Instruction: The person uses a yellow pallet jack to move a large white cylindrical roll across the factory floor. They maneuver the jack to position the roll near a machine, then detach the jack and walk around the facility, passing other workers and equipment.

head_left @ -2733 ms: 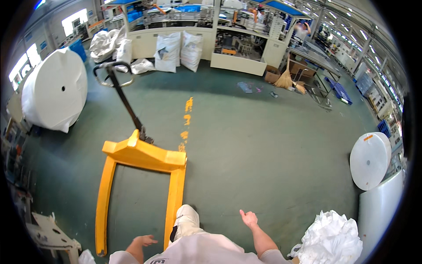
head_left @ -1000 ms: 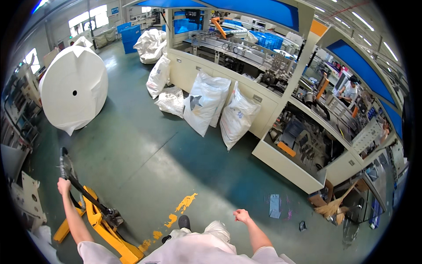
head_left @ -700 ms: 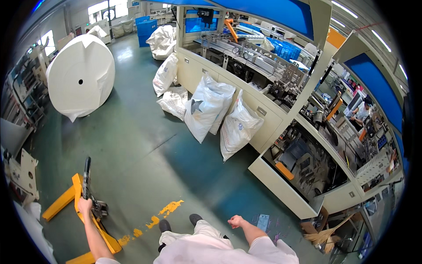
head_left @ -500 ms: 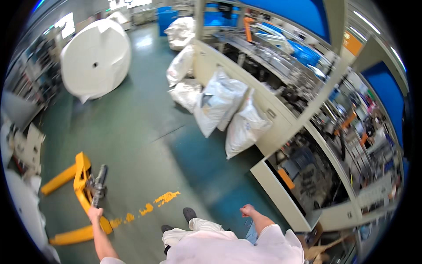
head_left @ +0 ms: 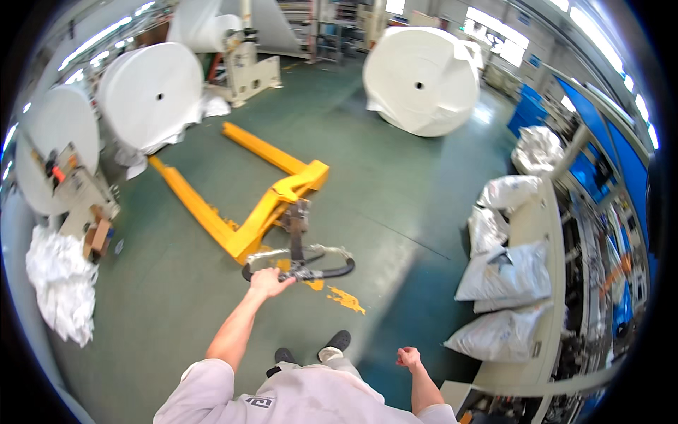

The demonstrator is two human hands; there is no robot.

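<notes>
My left hand (head_left: 268, 283) grips the left side of the dark looped handle (head_left: 337, 271) of a yellow pallet jack (head_left: 263, 212). Its handle leans toward me, and its two forks point away to the far left, low over the floor, with no load on them. My right hand (head_left: 408, 357) hangs by my right side with the fingers curled in. I see nothing in it, and it touches nothing.
A big white roll (head_left: 424, 92) stands ahead; another white roll (head_left: 152, 95) stands at the far left. White sacks (head_left: 505, 275) lean along a cream machine panel (head_left: 547, 240) on my right. Crumpled white material (head_left: 62, 286) lies left. The green floor (head_left: 395, 205) has worn yellow markings.
My view has turned left, so the big roll and the sacks now appear farther right. The pallet jack shows nearer the middle, with my left hand still on its handle. My right hand stays curled.
</notes>
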